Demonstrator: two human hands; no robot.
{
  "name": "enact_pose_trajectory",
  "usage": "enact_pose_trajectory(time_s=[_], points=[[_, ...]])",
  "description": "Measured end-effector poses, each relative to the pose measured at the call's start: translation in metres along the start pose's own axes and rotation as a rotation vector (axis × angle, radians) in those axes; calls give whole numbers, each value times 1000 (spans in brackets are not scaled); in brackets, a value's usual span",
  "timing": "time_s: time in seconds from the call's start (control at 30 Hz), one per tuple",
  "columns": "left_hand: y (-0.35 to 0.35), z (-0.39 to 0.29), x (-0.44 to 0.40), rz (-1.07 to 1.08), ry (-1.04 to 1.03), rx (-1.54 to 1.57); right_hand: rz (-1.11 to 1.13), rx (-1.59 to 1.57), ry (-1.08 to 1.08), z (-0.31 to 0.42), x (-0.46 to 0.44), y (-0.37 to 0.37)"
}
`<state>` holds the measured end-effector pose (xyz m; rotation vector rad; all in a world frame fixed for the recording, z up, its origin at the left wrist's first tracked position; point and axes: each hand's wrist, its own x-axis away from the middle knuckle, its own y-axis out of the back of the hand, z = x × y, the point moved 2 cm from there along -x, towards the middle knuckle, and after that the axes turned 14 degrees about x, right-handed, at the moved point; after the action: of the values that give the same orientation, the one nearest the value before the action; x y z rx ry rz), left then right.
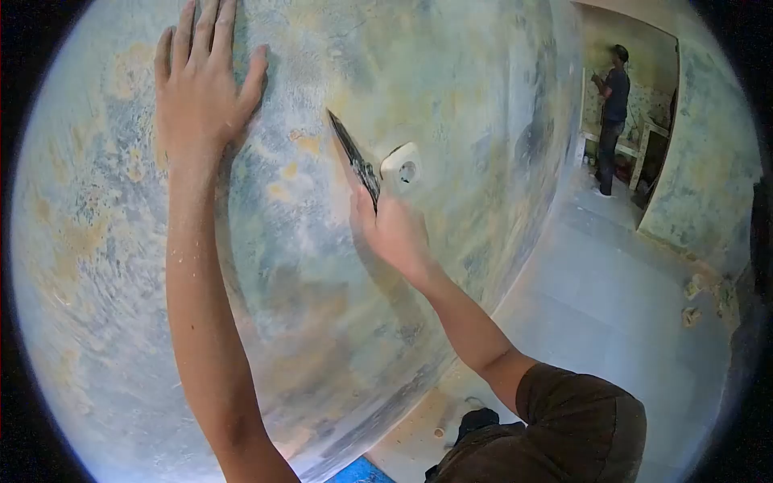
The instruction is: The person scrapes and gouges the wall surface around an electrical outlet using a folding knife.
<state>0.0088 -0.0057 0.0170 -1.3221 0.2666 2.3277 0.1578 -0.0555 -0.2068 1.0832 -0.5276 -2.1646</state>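
Person's left hand (pixel 197 109): palm to the mottled wall (pixel 290 217), above and left of the white wall socket (pixel 401 167); fingers straight, thumb spread. Right hand (pixel 396 235): below the socket, fingers closed round a dark scraper (pixel 352 153). Scraper is just left of the socket, tilted, tip up and leftward — tip contact unclear. Another person (pixel 614 105) stands far right of the socket.

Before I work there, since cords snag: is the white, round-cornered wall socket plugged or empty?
Empty: the white wall socket shows its round recess uncovered; no plug or cord visible.
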Motion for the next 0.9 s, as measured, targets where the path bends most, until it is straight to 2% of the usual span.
enact_pose_trajectory(time_s=[0.27, 0.47, 0.67, 0.9], points=[[1, -3, -1, -21, 4, 18, 117, 73, 33, 0, 19, -10], [1, -4, -2, -3, 19, -2, -6, -8, 45, 7, -4, 10], [0, -1, -1, -36, -5, 43, 36, 25, 48, 2, 19, -8], [-2, 0, -2, -25, -3, 20, 23, -21, 47, 11, -5, 9]])
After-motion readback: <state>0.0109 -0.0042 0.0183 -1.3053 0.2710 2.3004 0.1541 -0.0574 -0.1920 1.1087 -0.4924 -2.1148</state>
